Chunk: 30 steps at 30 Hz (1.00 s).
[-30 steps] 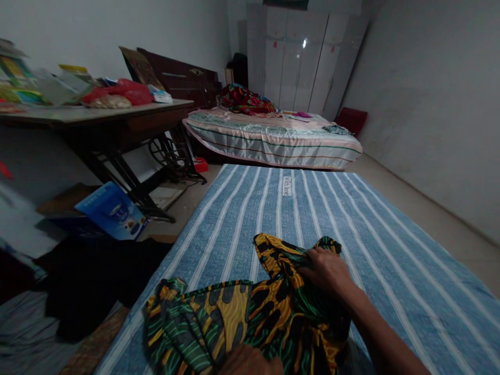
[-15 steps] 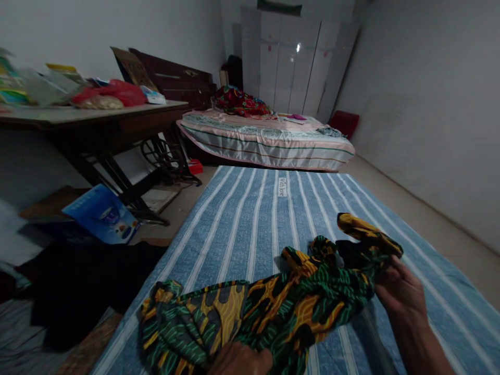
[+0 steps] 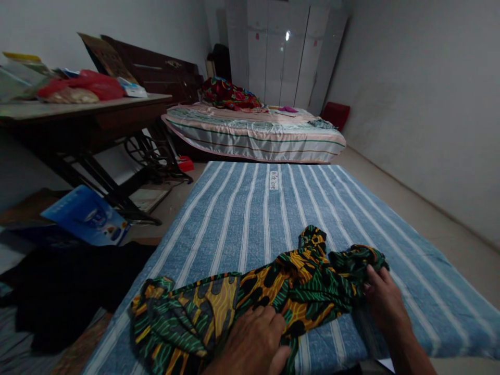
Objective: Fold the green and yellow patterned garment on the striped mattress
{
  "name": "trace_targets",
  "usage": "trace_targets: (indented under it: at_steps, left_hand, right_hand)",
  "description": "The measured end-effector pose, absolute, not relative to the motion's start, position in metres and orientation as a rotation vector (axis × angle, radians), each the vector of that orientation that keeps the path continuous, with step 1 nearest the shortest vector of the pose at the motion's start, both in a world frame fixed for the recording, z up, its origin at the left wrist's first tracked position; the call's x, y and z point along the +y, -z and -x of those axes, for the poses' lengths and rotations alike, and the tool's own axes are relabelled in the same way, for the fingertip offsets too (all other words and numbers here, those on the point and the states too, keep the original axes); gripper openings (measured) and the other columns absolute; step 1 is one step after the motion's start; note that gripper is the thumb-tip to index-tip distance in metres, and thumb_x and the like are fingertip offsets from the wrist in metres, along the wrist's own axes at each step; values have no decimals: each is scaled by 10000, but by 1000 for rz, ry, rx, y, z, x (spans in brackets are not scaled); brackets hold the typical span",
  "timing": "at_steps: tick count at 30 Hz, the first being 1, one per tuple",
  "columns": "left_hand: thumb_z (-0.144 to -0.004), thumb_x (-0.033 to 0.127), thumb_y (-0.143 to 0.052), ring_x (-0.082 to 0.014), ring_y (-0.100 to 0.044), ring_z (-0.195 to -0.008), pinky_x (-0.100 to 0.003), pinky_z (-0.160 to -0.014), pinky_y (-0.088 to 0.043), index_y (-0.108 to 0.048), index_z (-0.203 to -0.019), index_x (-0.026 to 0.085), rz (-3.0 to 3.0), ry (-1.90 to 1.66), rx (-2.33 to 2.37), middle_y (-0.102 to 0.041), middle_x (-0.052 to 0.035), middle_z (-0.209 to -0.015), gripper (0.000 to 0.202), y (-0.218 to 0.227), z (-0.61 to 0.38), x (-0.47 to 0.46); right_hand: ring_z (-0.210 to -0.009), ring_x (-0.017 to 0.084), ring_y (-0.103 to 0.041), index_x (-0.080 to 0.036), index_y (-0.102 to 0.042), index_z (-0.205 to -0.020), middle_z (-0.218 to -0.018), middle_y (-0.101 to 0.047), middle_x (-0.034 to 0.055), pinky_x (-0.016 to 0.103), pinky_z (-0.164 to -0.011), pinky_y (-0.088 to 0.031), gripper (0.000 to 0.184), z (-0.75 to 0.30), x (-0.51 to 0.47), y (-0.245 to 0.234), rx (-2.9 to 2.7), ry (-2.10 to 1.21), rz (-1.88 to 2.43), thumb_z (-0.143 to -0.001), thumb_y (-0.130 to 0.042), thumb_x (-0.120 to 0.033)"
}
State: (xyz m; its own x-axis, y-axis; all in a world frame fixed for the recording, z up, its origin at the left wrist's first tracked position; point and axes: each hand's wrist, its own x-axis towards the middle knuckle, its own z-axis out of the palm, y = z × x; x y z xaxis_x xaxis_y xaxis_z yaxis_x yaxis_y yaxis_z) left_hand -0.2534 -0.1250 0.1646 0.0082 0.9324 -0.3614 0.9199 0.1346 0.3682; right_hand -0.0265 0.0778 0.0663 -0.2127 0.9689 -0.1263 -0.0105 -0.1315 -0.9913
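A crumpled patterned garment (image 3: 269, 291) in black, green and yellow stretches across the near part of a blue-and-white striped cover (image 3: 250, 219). Its exact kind is hard to make out. My left hand (image 3: 255, 338) rests palm down on the lower middle of the cloth, thumb apart from the bent fingers. At the right end, my right hand (image 3: 385, 297) has its fingers closed on a bunched part of the garment. A short rolled piece sticks up from the cloth's far side.
Beyond the striped surface stands a bed (image 3: 253, 133) with a red floral blanket (image 3: 230, 94). On the left, a table with a treadle base (image 3: 148, 151) carries a red plastic bag (image 3: 84, 86). Below are a blue box (image 3: 88, 216) and dark cloth (image 3: 66, 291). A wall (image 3: 422, 104) runs along the right.
The garment's right end has come down onto the cover and slightly left with my right hand. My left hand has moved up and right, spreading from a closed grip onto the cloth.
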Motion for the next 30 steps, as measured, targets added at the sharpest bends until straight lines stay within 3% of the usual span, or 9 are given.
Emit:
trace_targets:
  at_steps: [4, 7, 11, 15, 18, 20, 25, 30]
  left_hand:
    - [-849, 286, -520, -249, -577, -1022, -383, -873, -461, -570, -1001, 199, -1745, -10, 1850, -629, -87, -1105, 182, -162, 244, -109]
    - [-879, 327, -462, -258, -599, -993, -390, -850, -467, -565, -988, 186, -1672, -58, 1928, -641, -94, -1074, 206, -157, 246, -96]
    - [-883, 347, -442, -259, -611, -981, -369, -833, -459, -559, -1008, 171, -1583, -221, 2137, -651, -96, -1033, 245, -150, 258, -67]
    - [-857, 377, -489, -265, -595, -1015, -354, -841, -444, -549, -1043, 150, -1523, -305, 2279, -638, -114, -1059, 299, -143, 264, -37]
    - [-838, 318, -508, -256, -603, -968, -337, -802, -444, -562, -978, 150, -1601, -297, 2259, -638, -106, -1017, 225, -138, 261, -26]
    - [-842, 221, -478, -223, -609, -921, -307, -777, -437, -573, -901, 169, -1707, -307, 2185, -639, -76, -957, 123, -135, 257, -24]
    - [-874, 159, -417, -174, -599, -822, -277, -726, -428, -561, -812, 182, -1863, -394, 2026, -617, -45, -877, 159, -127, 246, -34]
    - [-868, 214, -467, -188, -579, -851, -306, -759, -452, -548, -827, 176, -1920, -423, 1929, -608, -51, -911, 98, -126, 227, -47]
  right_hand:
    - [-656, 204, -652, -259, -433, -1271, -786, -685, -23, 282, -551, -519, 691, 28, 68, -75, -1216, -1466, 1358, -682, -729, -466]
    - [-738, 238, -666, -215, -349, -1377, -858, -700, 16, 338, -643, -538, 834, 23, 65, -77, -1331, -1380, 1432, -682, -681, -534]
    - [-768, 262, -651, -189, -493, -1280, -1009, -674, 91, 411, -691, -514, 658, 18, 60, -79, -1816, -766, 1618, -766, -499, -600]
    - [-1020, 283, -601, -181, -541, -1218, -1202, -594, 122, 398, -771, -496, 547, 30, 51, -85, -2101, -346, 1520, -847, -375, -546]
    - [-1016, 279, -612, -180, -484, -1299, -1216, -595, 125, 377, -739, -489, 531, 37, 52, -85, -2245, -320, 1602, -880, -354, -479]
    - [-920, 284, -648, -179, -485, -1305, -1109, -654, 126, 370, -684, -476, 500, 34, 56, -83, -2313, -355, 1745, -892, -336, -420]
    - [-824, 290, -662, -196, -650, -1038, -886, -709, 111, 354, -656, -449, 392, 10, 72, -72, -2286, -387, 1830, -867, -333, -350]
    - [-696, 248, -651, -200, -672, -888, -772, -696, 71, 345, -639, -474, 311, 1, 71, -80, -1964, -691, 1578, -787, -473, -418]
